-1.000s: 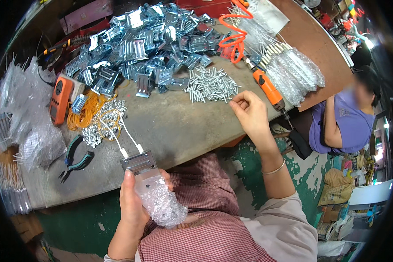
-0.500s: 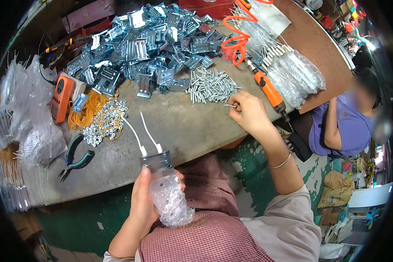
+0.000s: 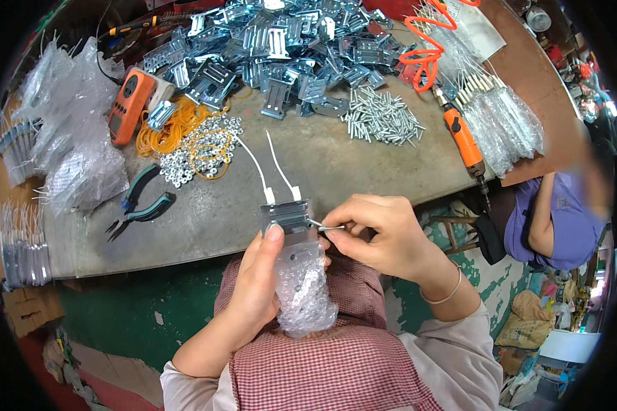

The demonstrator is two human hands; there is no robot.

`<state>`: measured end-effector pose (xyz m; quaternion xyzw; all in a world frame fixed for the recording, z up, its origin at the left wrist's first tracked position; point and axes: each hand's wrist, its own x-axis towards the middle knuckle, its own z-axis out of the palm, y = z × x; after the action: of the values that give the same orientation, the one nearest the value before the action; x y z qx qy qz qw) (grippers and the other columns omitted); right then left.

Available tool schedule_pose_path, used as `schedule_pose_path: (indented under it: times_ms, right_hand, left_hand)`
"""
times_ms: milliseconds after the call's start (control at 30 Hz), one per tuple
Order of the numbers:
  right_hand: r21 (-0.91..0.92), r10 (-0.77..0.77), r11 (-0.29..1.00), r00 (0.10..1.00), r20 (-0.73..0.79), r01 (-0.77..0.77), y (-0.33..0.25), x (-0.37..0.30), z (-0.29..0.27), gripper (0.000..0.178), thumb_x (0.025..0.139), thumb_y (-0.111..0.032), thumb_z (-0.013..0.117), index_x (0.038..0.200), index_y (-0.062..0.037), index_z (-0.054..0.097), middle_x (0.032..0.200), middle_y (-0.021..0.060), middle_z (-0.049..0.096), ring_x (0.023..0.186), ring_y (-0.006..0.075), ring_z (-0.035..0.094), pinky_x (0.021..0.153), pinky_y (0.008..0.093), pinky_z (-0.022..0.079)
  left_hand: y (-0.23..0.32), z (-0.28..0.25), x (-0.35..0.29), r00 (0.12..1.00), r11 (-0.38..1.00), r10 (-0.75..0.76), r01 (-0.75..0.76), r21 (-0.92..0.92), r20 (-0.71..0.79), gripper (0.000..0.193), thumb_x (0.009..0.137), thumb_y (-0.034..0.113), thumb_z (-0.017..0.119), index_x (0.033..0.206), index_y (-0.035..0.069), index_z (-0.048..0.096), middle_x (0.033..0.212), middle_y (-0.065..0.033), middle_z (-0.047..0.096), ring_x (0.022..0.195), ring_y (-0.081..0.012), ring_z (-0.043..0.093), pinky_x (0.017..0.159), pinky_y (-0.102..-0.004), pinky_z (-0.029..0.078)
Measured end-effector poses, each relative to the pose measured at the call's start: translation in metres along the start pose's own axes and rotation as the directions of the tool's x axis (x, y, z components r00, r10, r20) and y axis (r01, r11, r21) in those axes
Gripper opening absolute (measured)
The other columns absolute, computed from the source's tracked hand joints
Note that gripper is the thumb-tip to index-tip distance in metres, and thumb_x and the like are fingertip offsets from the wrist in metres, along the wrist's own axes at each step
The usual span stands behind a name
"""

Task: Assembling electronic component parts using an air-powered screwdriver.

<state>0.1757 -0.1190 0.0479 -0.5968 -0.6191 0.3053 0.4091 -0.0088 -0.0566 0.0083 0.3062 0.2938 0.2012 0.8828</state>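
The checked apron point(image 3: 322, 370) is nearest. Above it, the left hand point(image 3: 253, 277) grasps a bubble-wrapped part point(image 3: 305, 294), its thumb pressing at the blue-grey metal bracket point(image 3: 286, 216) on the upper end. Two white wires point(image 3: 260, 168) stand out from there toward the table point(image 3: 192, 229). The right hand point(image 3: 384, 236) pinches slim metal screw pieces point(image 3: 332, 228) between thumb and forefinger, just at the right edge of the bracket; I cannot tell if any has entered it. Farther, on the table, pliers point(image 3: 159, 207) lie with spread handles, and beyond them small nuts point(image 3: 185, 164) and yellow bands point(image 3: 161, 139). A pile of screws point(image 3: 384, 118) lies left of an orange power screwdriver point(image 3: 463, 137). Farthest is a big heap of brackets point(image 3: 277, 51).
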Motion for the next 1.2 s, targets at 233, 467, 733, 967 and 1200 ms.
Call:
schedule_pose_path:
  times_ms: [233, 467, 733, 967, 1200]
  right_hand:
    - [-0.043, 0.034, 0.999, 0.999, 0.013, -0.033, -0.005, 0.004, 0.008, 0.010, 0.078, -0.004, 0.068, 0.086, -0.0010, 0.063, 0.077, 0.0083, 0.063, 0.059, 0.0147, 0.061, 0.052, 0.0261, 0.047]
    - [-0.225, -0.179, 0.961, 0.981, -0.072, 0.159, -0.008, 0.009, 0.019, 0.011, 0.076, -0.006, 0.067, 0.086, -0.0034, 0.064, 0.079, 0.0086, 0.060, 0.067, 0.0247, 0.061, 0.058, 0.0329, 0.048]
    - [-0.240, -0.231, 0.942, 0.972, 0.033, 0.232, -0.016, 0.016, 0.030, 0.011, 0.077, -0.006, 0.063, 0.088, -0.0042, 0.061, 0.077, 0.0093, 0.059, 0.066, 0.0279, 0.060, 0.057, 0.0358, 0.048]
    - [-0.189, -0.142, 0.968, 0.983, 0.118, 0.163, -0.023, 0.022, 0.027, 0.007, 0.080, -0.010, 0.061, 0.085, -0.0058, 0.059, 0.075, 0.0103, 0.060, 0.066, 0.0280, 0.061, 0.056, 0.0360, 0.048]
    - [-0.261, -0.256, 0.942, 0.955, -0.149, 0.212, -0.006, 0.017, 0.028, 0.053, 0.072, -0.027, 0.074, 0.115, -0.0052, 0.052, 0.100, 0.0155, 0.062, 0.087, 0.0299, 0.063, 0.067, 0.0378, 0.051]
  left_hand:
    - [-0.006, 0.001, -0.003, 0.981, 0.969, 0.187, -0.178, 0.170, -0.042, 0.046, 0.096, 0.039, 0.046, 0.119, 0.000, 0.043, 0.100, -0.0134, 0.060, 0.083, -0.0172, 0.062, 0.074, -0.0291, 0.053]
    - [-0.004, 0.000, -0.003, 0.999, 0.987, -0.047, 0.048, -0.151, 0.007, 0.037, 0.097, 0.029, 0.044, 0.118, -0.001, 0.045, 0.102, -0.0142, 0.060, 0.088, -0.0202, 0.063, 0.075, -0.0315, 0.054]
    - [-0.010, -0.005, -0.005, 0.999, 0.998, 0.023, -0.021, -0.062, 0.037, 0.032, 0.092, 0.009, 0.047, 0.122, 0.000, 0.042, 0.111, -0.0089, 0.056, 0.104, -0.0158, 0.056, 0.087, -0.0287, 0.046]
    - [-0.010, 0.000, -0.006, 0.995, 0.993, 0.096, -0.097, 0.062, 0.025, 0.041, 0.092, 0.004, 0.045, 0.131, 0.001, 0.032, 0.121, -0.0095, 0.050, 0.111, -0.0164, 0.050, 0.097, -0.0321, 0.041]
    - [0.016, 0.003, 0.005, 0.989, 0.988, 0.147, -0.147, 0.049, 0.006, 0.041, 0.095, 0.017, 0.049, 0.130, 0.003, 0.034, 0.116, -0.0091, 0.052, 0.110, -0.0161, 0.051, 0.094, -0.0307, 0.042]
